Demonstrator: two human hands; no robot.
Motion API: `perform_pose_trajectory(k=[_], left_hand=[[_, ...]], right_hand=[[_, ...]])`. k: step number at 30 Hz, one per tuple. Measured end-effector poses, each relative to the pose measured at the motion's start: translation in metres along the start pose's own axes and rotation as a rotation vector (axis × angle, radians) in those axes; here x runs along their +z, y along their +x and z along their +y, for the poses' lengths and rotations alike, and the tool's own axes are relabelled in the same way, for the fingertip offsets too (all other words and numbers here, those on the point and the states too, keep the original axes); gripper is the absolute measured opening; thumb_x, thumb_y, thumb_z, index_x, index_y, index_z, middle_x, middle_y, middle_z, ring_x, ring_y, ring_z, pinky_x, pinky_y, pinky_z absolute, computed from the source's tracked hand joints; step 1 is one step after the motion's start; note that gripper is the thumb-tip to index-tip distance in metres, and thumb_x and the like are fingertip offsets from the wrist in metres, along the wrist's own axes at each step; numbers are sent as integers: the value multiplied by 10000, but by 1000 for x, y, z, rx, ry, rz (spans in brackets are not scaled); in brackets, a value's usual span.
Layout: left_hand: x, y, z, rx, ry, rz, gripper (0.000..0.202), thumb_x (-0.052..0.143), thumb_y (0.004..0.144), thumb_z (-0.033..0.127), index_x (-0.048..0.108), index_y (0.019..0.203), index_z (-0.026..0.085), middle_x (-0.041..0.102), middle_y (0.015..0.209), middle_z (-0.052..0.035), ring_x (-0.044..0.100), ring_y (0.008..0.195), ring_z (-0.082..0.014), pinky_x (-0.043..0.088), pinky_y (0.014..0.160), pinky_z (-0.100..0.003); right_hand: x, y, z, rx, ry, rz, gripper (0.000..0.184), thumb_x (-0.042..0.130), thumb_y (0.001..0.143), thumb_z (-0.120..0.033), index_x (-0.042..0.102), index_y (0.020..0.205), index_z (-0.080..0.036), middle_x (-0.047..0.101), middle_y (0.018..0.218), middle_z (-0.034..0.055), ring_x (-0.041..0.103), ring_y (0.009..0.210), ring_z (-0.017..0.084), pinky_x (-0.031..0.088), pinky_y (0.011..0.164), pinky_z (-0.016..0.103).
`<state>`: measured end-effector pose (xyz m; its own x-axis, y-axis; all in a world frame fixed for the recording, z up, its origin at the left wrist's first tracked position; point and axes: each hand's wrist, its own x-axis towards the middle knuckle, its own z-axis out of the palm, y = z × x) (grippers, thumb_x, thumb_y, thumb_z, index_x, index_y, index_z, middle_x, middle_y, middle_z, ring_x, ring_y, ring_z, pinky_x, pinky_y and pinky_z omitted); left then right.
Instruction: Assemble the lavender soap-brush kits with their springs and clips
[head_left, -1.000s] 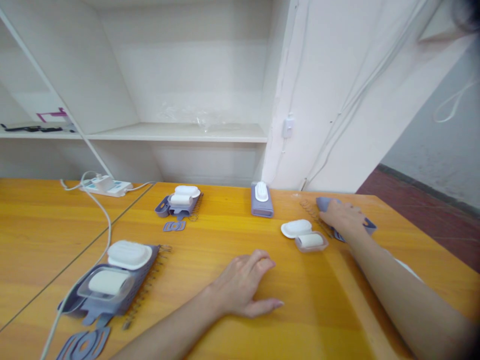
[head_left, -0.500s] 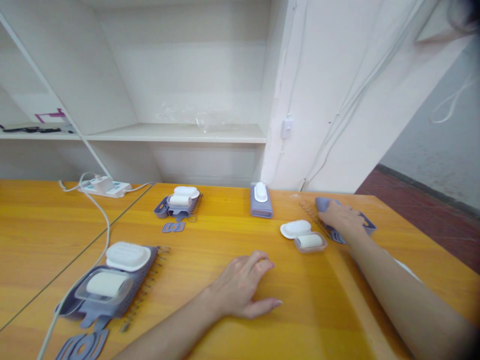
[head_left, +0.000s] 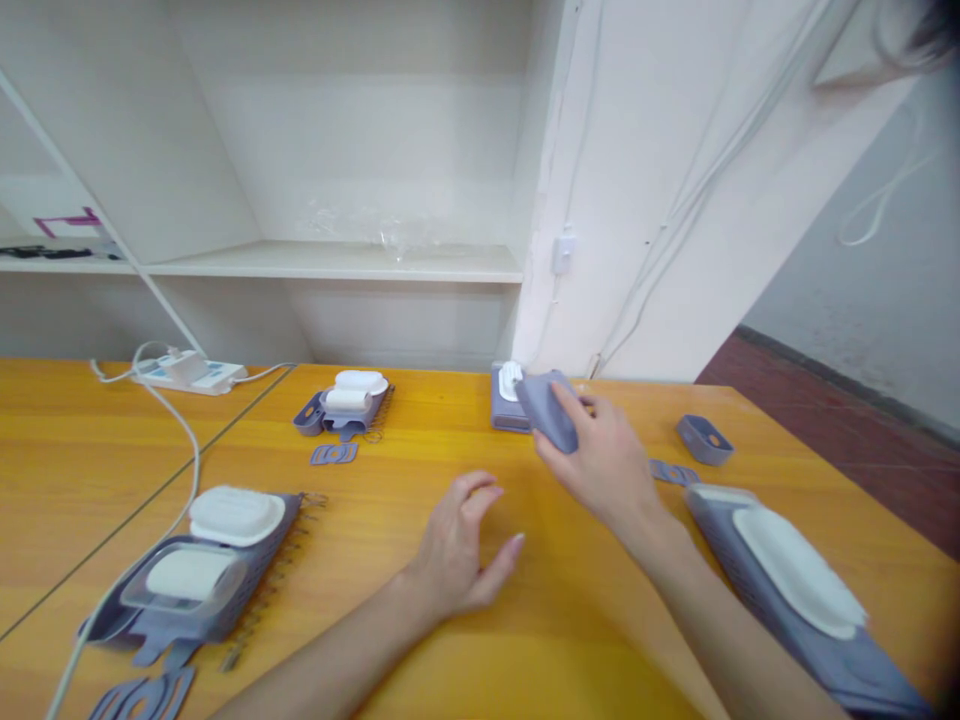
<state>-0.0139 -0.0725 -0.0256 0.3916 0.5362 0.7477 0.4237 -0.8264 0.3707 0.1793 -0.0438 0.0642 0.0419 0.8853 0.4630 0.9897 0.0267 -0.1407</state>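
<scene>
Grasping purple piece (head_left: 550, 410) between thumb and fingers of right hand (head_left: 604, 458). Holding left hand (head_left: 463, 555) half open over table (head_left: 420, 445).

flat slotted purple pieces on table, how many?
3. One piece at near left, cut by the frame; a second piece in front of the far-left holder; a third piece right of the right hand. It may hide more.
</scene>
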Motion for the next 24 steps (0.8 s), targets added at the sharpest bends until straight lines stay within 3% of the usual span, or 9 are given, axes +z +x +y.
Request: perform_pose_trajectory(k=[5,8,12,14,18,21,24], left_hand=[[1,8,-3,-308,5,185,439,490,857,253,322,1253,164,419,1224,-152,418,1187,-247,372,987,-493],[0,13,-5,-409,-20,122,352,428,898,262,372,1234,170,466,1211,-132,451,1166,-219,384,992,-461],[0,15,-7,-367,8,-144,358,373,924,275,425,1269,196,488,1305,-113,447,1218,-211,373,1026,-448],[0,13,-7,-355,62,-205,387,363,926,301,426,1296,205,447,1368,-110,419,1258,-220,361,1040,-456],[3,9,-7,-367,162,-229,549,484,843,476,442,1304,182,372,1424,-146,393,1279,-276,357,1037,-483],[4,9,-6,-347,186,-228,741,610,698,580,466,1286,154,348,1432,-174,399,1264,-321,368,1021,-502],[3,10,-5,-315,197,-204,600,611,734,432,502,1255,155,375,1420,-155,412,1256,-296,372,1022,-480]], right_hand=[[16,-47,-44,-160,121,-147,552,529,791,-417,441,1315,-269,539,1126,128,500,1000,299,405,835,412],[30,-60,-47,-84,147,-147,507,503,816,-410,472,1288,-227,547,1121,141,501,1015,302,414,842,423],[38,-66,-44,4,239,-130,409,400,887,-368,509,1237,-188,544,1146,141,512,1045,277,429,868,402],[39,-67,-42,3,315,-133,383,349,913,-318,500,1242,-192,548,1164,125,532,1042,247,435,875,370],[39,-62,-32,16,446,-110,359,321,932,-284,520,1210,-173,613,1101,96,584,968,207,447,845,321],[40,-51,-15,20,395,15,344,338,930,-296,563,1145,-149,636,1050,100,566,983,218,422,874,336],[43,-39,6,21,195,107,333,387,909,-298,577,1132,-139,619,1064,114,524,1014,249,387,896,375]])
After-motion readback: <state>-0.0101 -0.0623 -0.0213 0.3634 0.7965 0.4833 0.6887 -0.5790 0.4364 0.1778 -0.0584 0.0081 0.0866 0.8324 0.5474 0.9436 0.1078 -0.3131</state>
